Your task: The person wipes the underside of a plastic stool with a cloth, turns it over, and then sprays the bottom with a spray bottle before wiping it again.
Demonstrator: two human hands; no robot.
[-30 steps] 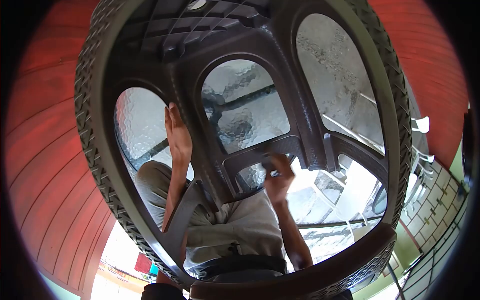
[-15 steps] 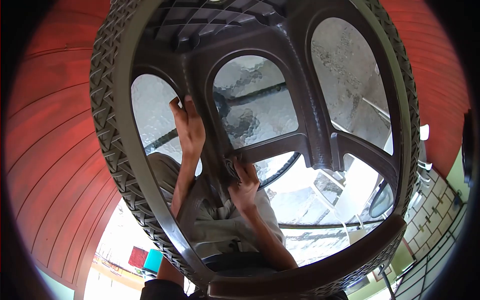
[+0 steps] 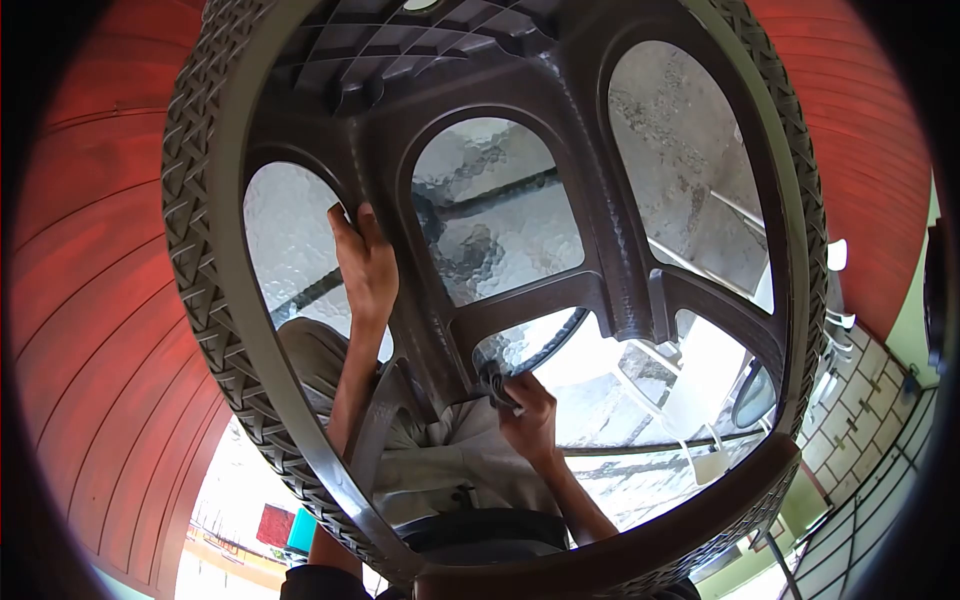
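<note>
A dark brown plastic chair [image 3: 440,310] with a woven-pattern rim surrounds both hands, its ribbed panel at the top of the view. My left hand [image 3: 368,272] grips the edge beside the left oval opening, fingers wrapped round the upright part between two openings. Lower and to the right, my right hand [image 3: 530,418] is closed on a bunched dark grey cloth [image 3: 492,383], in front of the lower middle opening. Part of that cloth is hidden by the fingers.
A textured glass tabletop [image 3: 500,250] with a dark bar beneath shows through the openings. White chairs [image 3: 700,390] stand beyond at the right. Red panelled surfaces [image 3: 100,300] curve along both sides. My lap [image 3: 450,460] lies below the chair.
My right hand has moved right and slightly down with the cloth, away from the chair's upright part. My left hand keeps its grip, while the chair appears shifted slightly left in view.
</note>
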